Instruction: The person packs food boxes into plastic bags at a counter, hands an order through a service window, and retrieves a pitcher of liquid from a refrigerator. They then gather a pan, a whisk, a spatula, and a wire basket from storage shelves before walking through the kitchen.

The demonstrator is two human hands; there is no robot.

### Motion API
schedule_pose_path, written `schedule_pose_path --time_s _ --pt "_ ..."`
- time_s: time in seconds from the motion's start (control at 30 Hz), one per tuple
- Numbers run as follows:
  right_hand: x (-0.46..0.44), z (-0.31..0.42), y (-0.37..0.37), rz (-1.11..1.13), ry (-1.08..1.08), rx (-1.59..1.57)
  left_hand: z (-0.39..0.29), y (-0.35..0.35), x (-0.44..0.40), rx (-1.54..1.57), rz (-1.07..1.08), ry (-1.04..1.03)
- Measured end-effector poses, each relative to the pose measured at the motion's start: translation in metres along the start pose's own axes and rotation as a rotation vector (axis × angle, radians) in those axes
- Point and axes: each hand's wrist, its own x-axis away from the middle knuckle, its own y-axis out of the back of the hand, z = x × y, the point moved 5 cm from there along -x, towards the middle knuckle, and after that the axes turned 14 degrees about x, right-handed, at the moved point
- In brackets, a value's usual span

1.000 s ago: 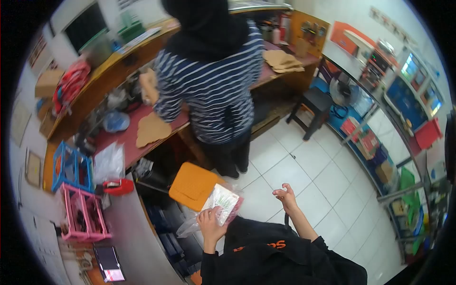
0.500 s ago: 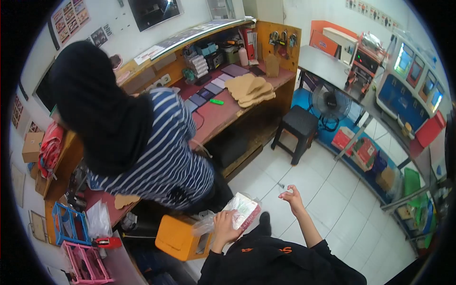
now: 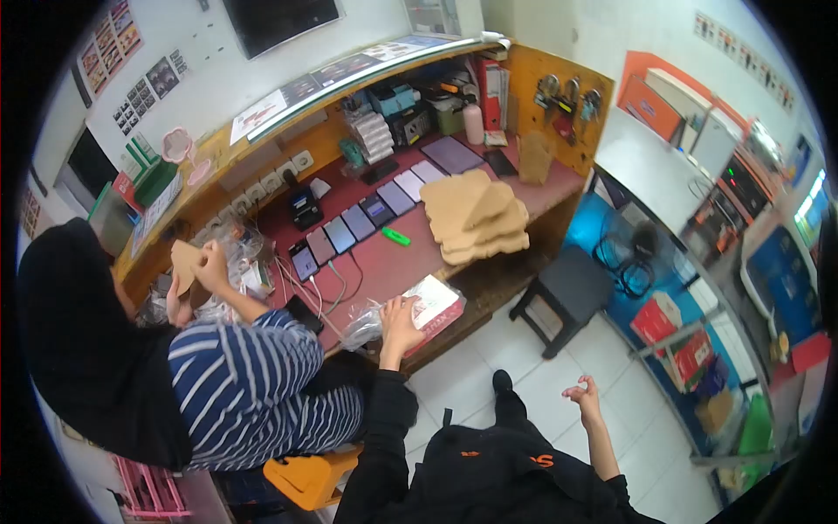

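My left hand (image 3: 400, 327) grips a small box (image 3: 440, 309) with a white top and red-pink lettered sides. A crumpled clear plastic bag (image 3: 360, 330) trails from the box beside my fingers. The box is over the front edge of the red-topped desk (image 3: 384, 269); whether it touches the edge I cannot tell. Out to the right, above the tiled floor, my right hand (image 3: 583, 398) has its fingers loosely bent and apart, with nothing visible in it. Nearest the box on the desk are a stack of brown cardboard pieces (image 3: 476, 218) and a green marker (image 3: 395, 237).
At left a seated person in a striped top (image 3: 249, 375) holds a brown paper piece (image 3: 186, 266) in both hands. Several phones (image 3: 356, 222) lie in a row with cables. A black stool (image 3: 567, 293), an orange stool (image 3: 310, 479) and a fan (image 3: 635, 253) stand on the floor.
My left hand has carried the box forward to the desk's edge. The view has shifted toward the desk. The co-worker has moved left and lower, and now their hands show with brown paper.
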Motion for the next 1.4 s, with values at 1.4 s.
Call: schedule_pose_path --time_s 1.4 --pt "-0.213 0.249 -0.29 1.375 0.114 0.072 -0.277 0.114 -0.184 1.483 -0.135 -1.014"
